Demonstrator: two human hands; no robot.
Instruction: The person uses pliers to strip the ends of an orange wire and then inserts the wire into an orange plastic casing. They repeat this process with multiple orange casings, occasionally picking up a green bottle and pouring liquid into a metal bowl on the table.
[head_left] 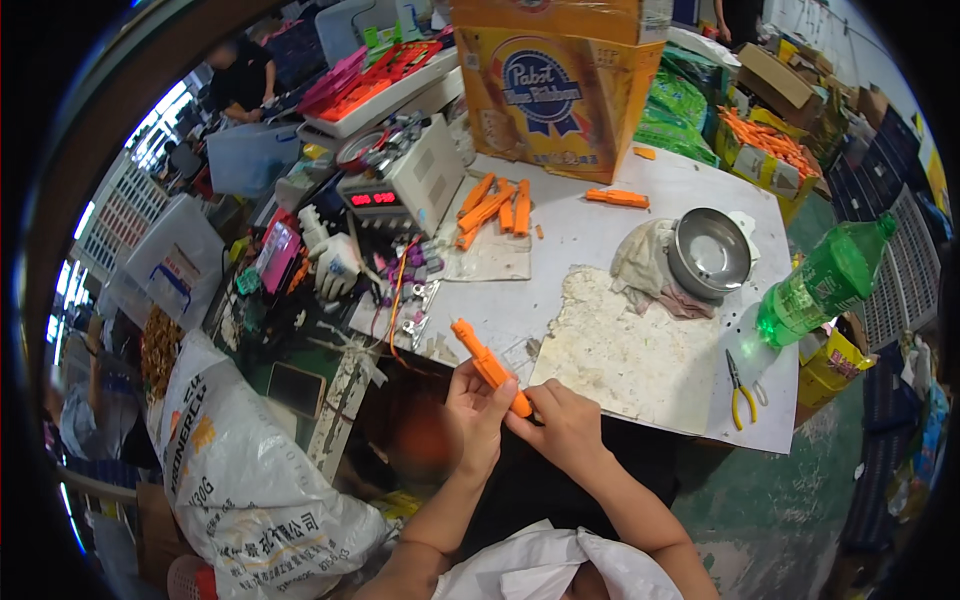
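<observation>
Both hands close on one slim orange plastic piece (487, 362), held tilted just past the table's near edge. My left hand (477, 418) wraps its fingers and thumb around the middle. My right hand (562, 424) pinches the lower end, whose tip the fingers partly hide. The upper end narrows to a small point and sticks out free toward the far left. Farther back, several similar orange pieces (490, 212) lie in a loose pile on a pale board (495, 262). Another orange piece (617, 198) rests alone, right of that pile.
At the back stands a large yellow carton (560, 100). A metal bowl (711, 253) sits on a rag, near a green bottle (825, 280) and yellow-handled pliers (738, 390). Left are a power supply (400, 185), loose wires and a white sack (255, 480).
</observation>
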